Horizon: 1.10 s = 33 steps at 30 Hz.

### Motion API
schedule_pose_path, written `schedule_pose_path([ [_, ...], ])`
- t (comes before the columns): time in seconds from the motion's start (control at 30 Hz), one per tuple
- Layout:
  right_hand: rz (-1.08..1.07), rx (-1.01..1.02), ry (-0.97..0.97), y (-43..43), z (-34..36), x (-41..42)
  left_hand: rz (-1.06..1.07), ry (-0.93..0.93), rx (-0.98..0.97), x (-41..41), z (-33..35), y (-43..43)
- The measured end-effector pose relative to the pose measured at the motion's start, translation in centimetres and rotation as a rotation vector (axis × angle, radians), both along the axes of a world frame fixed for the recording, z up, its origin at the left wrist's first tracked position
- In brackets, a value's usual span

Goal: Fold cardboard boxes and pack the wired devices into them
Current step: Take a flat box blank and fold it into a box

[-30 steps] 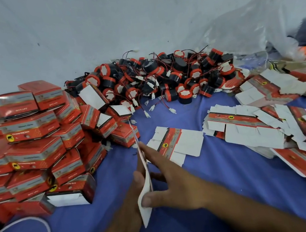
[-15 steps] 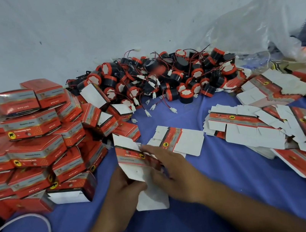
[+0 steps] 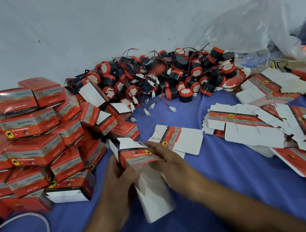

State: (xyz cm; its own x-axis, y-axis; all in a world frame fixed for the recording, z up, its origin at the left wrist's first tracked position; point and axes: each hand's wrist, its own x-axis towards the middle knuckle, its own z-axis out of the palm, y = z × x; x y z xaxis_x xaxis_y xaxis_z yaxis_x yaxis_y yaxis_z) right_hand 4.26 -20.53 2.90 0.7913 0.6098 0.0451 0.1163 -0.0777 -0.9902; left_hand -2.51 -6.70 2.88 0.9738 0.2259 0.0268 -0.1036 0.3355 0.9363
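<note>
Between both hands is a red and white cardboard box blank (image 3: 140, 158), partly opened into a sleeve, its white flaps hanging down and blurred. My left hand (image 3: 118, 181) grips its left side, thumb across the front. My right hand (image 3: 167, 163) holds the right side with its fingers laid along the red face. A heap of black and red wired devices (image 3: 162, 78) lies at the back by the wall. Flat box blanks (image 3: 180, 139) lie just beyond my hands.
A tall pile of folded red boxes (image 3: 32, 147) fills the left side. More flat blanks (image 3: 269, 121) spread over the right of the blue cloth (image 3: 230, 193). A white cable (image 3: 34, 219) curves at the lower left. Crumpled clear plastic (image 3: 254, 29) sits at the back right.
The blank was held edge-on and flat a second ago. Both hands have since turned it to show its red face and opened it into a sleeve.
</note>
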Motion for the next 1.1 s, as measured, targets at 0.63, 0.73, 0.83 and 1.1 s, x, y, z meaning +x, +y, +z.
schedule_pose_path([
  [0.63, -0.092, 0.002, -0.192, -1.1, -1.0, 1.2, 0.071, 0.078, 0.083, 0.0, -0.7, -1.2],
  [0.73, -0.090, 0.076, -0.245, -0.9, -0.9, 0.9, 0.105, 0.063, 0.094, -0.2, -0.6, -1.2],
  [0.83, -0.135, 0.198, -0.186, -0.9, -0.7, 0.8, 0.089, -0.005, 0.080, -0.4, -0.5, -1.3],
  [1.1, -0.168, 0.270, -0.469, -1.6, 0.2, 0.1, 0.040, 0.001, -0.126, -0.5, 0.5, -0.9],
])
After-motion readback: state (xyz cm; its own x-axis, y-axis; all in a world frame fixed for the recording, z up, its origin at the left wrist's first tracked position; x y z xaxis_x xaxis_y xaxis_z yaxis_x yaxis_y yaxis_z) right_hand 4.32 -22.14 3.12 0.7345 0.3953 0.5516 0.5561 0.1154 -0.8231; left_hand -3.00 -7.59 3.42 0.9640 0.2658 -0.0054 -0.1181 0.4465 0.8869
